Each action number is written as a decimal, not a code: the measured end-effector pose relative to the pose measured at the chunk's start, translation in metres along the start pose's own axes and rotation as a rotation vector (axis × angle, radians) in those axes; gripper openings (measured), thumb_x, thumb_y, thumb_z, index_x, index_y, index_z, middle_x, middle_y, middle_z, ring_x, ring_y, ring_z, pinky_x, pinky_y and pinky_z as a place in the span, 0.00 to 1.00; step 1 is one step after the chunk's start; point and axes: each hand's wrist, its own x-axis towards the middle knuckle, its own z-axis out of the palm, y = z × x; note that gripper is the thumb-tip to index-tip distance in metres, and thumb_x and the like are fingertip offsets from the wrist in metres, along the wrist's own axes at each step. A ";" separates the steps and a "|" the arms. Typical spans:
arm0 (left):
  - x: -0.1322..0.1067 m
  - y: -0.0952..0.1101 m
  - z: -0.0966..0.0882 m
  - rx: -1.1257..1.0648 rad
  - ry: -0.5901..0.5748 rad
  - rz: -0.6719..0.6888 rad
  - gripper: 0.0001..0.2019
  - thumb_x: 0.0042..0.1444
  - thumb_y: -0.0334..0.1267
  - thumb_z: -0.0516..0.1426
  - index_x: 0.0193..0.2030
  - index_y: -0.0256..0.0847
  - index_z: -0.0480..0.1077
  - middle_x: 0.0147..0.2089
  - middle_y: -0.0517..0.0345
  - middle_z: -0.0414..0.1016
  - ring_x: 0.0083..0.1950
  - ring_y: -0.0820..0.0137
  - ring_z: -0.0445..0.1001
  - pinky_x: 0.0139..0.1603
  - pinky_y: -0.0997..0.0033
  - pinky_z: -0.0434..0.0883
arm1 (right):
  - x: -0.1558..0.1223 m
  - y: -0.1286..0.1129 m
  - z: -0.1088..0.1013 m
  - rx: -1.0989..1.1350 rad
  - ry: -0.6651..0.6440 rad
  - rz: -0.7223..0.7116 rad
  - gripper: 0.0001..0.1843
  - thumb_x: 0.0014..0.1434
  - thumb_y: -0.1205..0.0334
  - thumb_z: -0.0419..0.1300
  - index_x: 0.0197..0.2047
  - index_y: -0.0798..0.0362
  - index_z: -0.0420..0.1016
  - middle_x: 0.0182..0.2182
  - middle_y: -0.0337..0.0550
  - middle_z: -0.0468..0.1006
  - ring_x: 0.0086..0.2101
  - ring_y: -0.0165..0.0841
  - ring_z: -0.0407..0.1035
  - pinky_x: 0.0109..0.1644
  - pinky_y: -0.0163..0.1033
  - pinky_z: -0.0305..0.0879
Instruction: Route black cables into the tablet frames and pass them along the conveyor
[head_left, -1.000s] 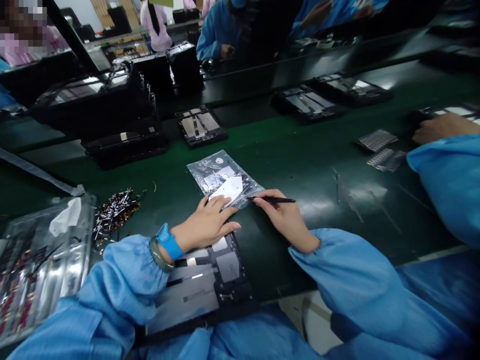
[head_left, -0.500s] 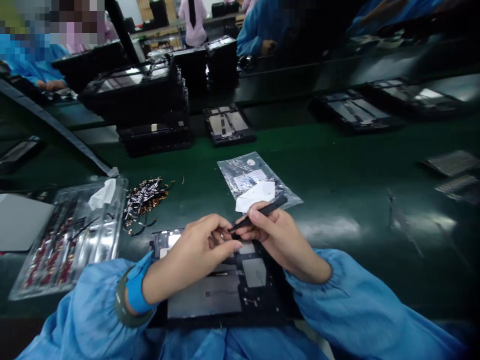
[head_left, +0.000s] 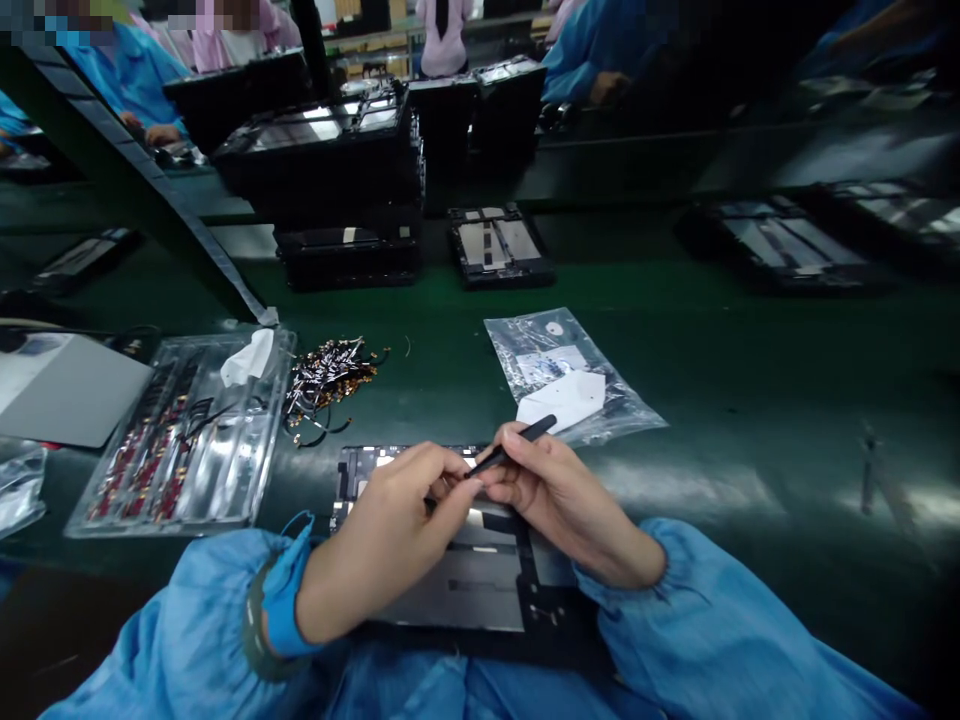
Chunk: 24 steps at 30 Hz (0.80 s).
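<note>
My right hand (head_left: 570,500) grips slim black tweezers (head_left: 534,431), whose tip points down and left. Thumb and fingers of my left hand (head_left: 394,535) are pinched together at that tip; whatever they pinch is too small and covered to make out. Beneath both hands lies an opened tablet-like device (head_left: 480,598), its grey battery plate and dark circuit area partly hidden by my hands. Just beyond my right hand a white paper piece (head_left: 566,400) rests on a clear plastic bag (head_left: 536,345).
To the left lie a pile of small cables (head_left: 334,375), a clear compartment tray (head_left: 232,480) with parts, and a grey box (head_left: 71,390). Across the green bench (head_left: 420,320) stand stacked black devices (head_left: 322,170) and a single opened device (head_left: 499,245). People in blue sleeves work beyond.
The view has swung left, so the bench items appear farther right. My hands stay together over the device, and the tweezers remain in my right hand at my left fingertips.
</note>
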 end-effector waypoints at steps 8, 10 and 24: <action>-0.001 0.001 -0.004 -0.153 -0.136 -0.190 0.06 0.59 0.38 0.54 0.34 0.40 0.69 0.26 0.63 0.68 0.25 0.77 0.66 0.24 0.79 0.65 | 0.003 0.002 0.001 -0.002 0.045 0.077 0.15 0.46 0.55 0.71 0.27 0.55 0.72 0.21 0.41 0.80 0.23 0.26 0.75 0.27 0.23 0.71; -0.001 0.003 -0.006 -0.231 -0.186 -0.252 0.06 0.58 0.39 0.54 0.35 0.40 0.69 0.25 0.63 0.68 0.24 0.77 0.66 0.24 0.78 0.67 | 0.003 0.001 0.001 -0.007 0.052 0.105 0.16 0.45 0.54 0.72 0.26 0.55 0.72 0.21 0.41 0.80 0.22 0.27 0.75 0.26 0.23 0.71; 0.008 0.000 -0.016 -0.549 -0.399 -0.546 0.07 0.51 0.37 0.56 0.29 0.35 0.73 0.22 0.58 0.74 0.24 0.73 0.74 0.26 0.76 0.74 | 0.006 0.001 -0.002 -0.054 0.025 0.195 0.15 0.46 0.56 0.71 0.28 0.56 0.72 0.20 0.43 0.80 0.20 0.27 0.75 0.24 0.24 0.71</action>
